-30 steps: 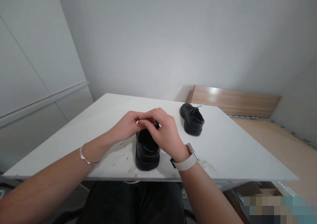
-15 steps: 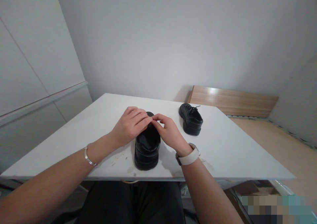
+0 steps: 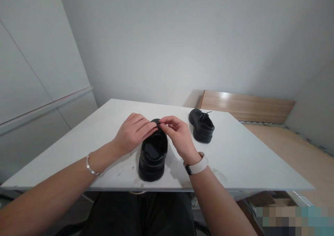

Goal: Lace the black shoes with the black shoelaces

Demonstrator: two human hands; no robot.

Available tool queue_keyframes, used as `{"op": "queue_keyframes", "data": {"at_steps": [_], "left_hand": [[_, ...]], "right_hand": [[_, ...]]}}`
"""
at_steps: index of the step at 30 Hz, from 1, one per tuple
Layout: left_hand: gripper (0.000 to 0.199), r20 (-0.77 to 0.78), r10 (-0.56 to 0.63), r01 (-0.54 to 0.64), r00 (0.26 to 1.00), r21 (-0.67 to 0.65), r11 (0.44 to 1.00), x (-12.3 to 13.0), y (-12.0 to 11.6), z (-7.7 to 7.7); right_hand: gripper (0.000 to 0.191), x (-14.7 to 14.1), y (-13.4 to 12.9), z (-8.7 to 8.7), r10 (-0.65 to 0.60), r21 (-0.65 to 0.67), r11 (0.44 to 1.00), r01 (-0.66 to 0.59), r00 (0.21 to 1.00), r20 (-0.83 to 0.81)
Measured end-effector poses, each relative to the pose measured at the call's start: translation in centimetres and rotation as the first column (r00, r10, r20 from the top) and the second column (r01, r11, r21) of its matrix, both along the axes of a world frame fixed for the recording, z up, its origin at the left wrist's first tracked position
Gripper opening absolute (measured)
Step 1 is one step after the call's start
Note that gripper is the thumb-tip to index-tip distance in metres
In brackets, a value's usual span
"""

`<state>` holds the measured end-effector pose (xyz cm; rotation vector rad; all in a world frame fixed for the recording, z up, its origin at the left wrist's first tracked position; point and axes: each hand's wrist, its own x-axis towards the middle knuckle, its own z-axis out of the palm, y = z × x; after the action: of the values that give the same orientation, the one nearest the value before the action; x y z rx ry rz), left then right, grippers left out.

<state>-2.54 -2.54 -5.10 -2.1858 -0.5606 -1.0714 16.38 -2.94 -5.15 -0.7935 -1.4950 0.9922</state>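
Observation:
A black leather shoe stands upright near the table's front edge, heel toward me and toe away. My left hand reaches over its upper left side, fingertips pinched together at the lacing area. From the right, my right hand pinches at the same spot, thumb against index finger. The laces of this shoe are too small and dark to make out between the fingers. A second black shoe with a tied lace sits farther back on the right, untouched.
The white table has a few dark smudges near the front edge. Behind it on the right is a wooden headboard with a beige bed surface. A wall closes off the back.
My fingertips have drawn slightly apart over the front of the shoe, the right thumb and index more clearly pinched. The near shoe has shifted a little left and toward me.

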Motion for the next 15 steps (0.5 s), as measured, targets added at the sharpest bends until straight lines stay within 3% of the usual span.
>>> {"op": "queue_keyframes", "data": {"at_steps": [5, 9, 12, 15], "left_hand": [[0.012, -0.009, 0.047, -0.048, 0.999, -0.129, 0.990, -1.0, -0.2, -0.2], [0.018, -0.057, 0.068, -0.083, 0.996, -0.320, 0.944, -2.6, -0.7, -1.0], [0.020, 0.024, 0.045, -0.027, 0.999, -0.511, 0.859, -2.8, -1.2, -1.1], [0.020, 0.233, 0.030, 0.148, 0.972, -0.708, 0.691, -1.8, -1.6, -0.3]], "right_hand": [[0.012, 0.1, -0.8, -0.2, -0.257, 0.318, 0.931, 0.180, 0.942, 0.217], [0.012, 1.5, -0.9, -1.8, -0.448, 0.388, 0.863, 0.323, 0.845, 0.291], [0.011, 2.4, -0.7, -2.8, -0.459, 0.311, 0.874, 0.374, 0.845, 0.274], [0.011, 2.3, -0.9, -2.8, -0.437, 0.299, 0.882, 0.363, 0.868, 0.237]]}}
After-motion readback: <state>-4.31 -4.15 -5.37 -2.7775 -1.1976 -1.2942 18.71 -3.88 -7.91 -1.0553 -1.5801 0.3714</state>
